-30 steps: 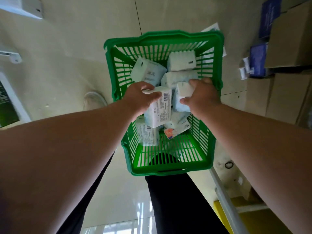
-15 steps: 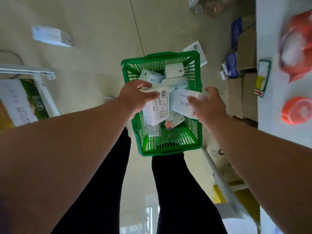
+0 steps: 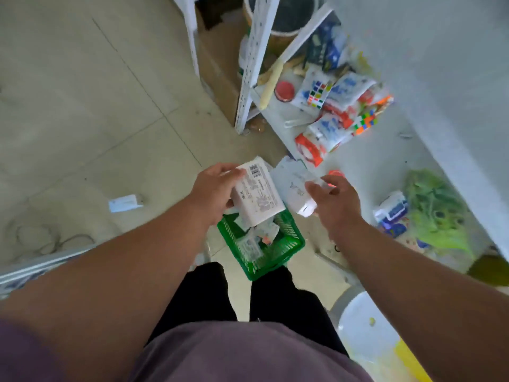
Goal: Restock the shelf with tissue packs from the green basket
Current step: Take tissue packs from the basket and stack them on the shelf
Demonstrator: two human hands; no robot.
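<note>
My left hand (image 3: 213, 188) grips a white tissue pack (image 3: 257, 197) with a barcode label, held above the green basket (image 3: 289, 248). My right hand (image 3: 334, 201) holds a second white tissue pack (image 3: 293, 188) just to the right of the first, near the front edge of the white shelf (image 3: 385, 166). The basket sits on the floor between my feet and the shelf, with several more tissue packs (image 3: 252, 245) inside, partly hidden by the pack in my left hand.
The shelf carries red-and-white packets (image 3: 321, 139), puzzle cubes (image 3: 365, 122), a red lid (image 3: 284, 90), a blue-white pack (image 3: 391, 213) and green netting (image 3: 438, 213). A perforated white upright (image 3: 252, 64) stands at its far corner. A small white box (image 3: 124, 203) lies on the tiled floor.
Both hands have lifted their tissue packs up out of the basket and toward the shelf on the right. My view has swung up, and the shelf's contents have come into sight.
</note>
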